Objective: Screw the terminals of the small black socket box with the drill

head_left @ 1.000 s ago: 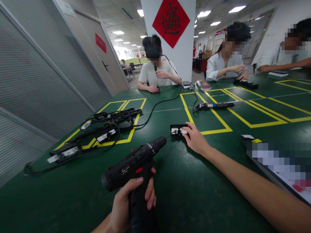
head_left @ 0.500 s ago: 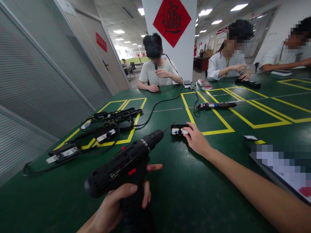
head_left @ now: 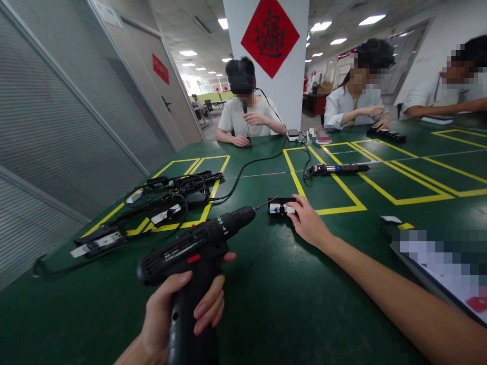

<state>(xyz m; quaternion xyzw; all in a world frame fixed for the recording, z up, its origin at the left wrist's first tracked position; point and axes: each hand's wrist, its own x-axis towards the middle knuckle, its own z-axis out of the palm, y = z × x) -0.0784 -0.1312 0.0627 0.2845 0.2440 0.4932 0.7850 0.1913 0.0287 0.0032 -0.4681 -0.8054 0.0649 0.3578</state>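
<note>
My left hand is wrapped round the grip of a black cordless drill, held above the green table. Its thin bit points up and right, the tip close to a small black module with white and blue parts. My right hand reaches across the table and its fingertips rest against the right end of that module, steadying it. The drill bit tip sits just left of the module, apart from it.
Several black power strips and cables lie in a yellow-taped box at the left. A black electric screwdriver lies farther back. Three other people sit at the far side. A blurred flat object lies at the right.
The drill pulled back from the module and swung left, then settled with its bit near the module's left end. My right hand stayed on the module.
</note>
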